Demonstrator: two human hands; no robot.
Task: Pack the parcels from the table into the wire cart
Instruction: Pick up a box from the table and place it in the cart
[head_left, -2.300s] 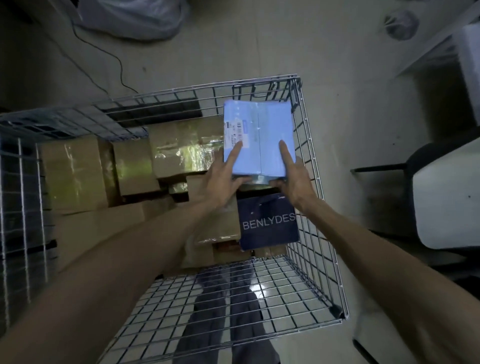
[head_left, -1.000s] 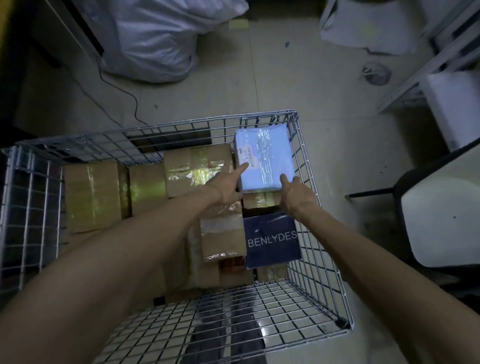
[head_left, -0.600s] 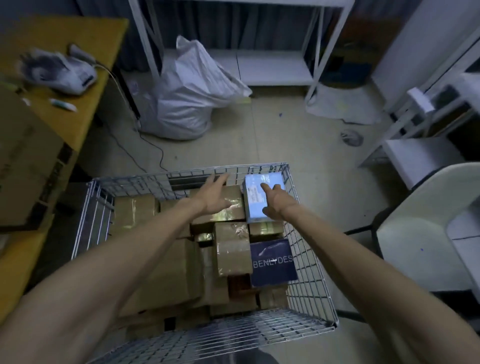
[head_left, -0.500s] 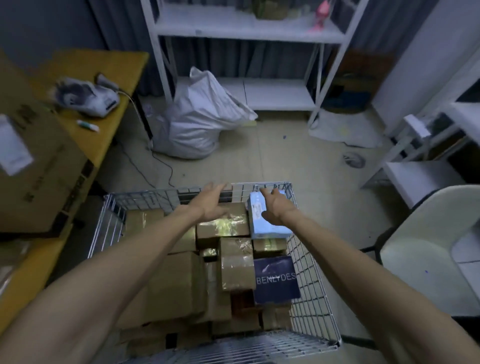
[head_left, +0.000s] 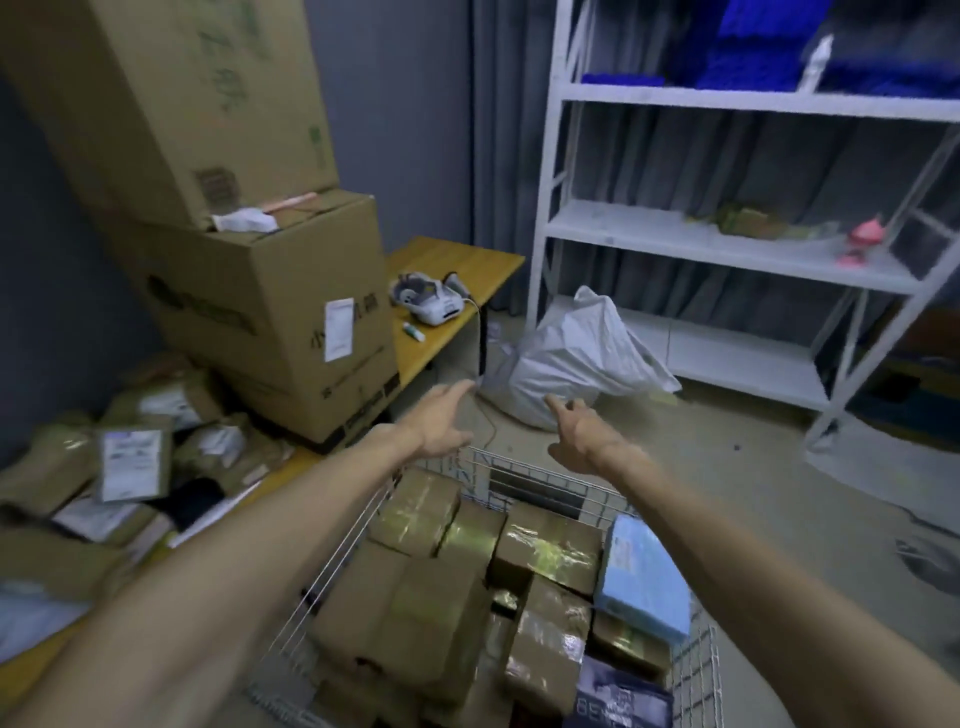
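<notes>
**Fingers (head_left: 456, 393) slack, nothing held**

Both the left hand (head_left: 439, 423) and right hand (head_left: 579, 434) hover spread above the cart's (head_left: 550, 474) far rim. Judged next: swing left to the parcels (head_left: 132, 457) heaped on the worktop (head_left: 415, 353) and take one two-handed, flat. The blue parcel (head_left: 644, 582) lies in the cart beside its right wall, slightly tilted, long axis running front to back.

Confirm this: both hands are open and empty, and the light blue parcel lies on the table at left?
Not on the table. The head view shows the light blue parcel lying in the wire cart, at its right side. The left hand and right hand are indeed open and empty.
</notes>
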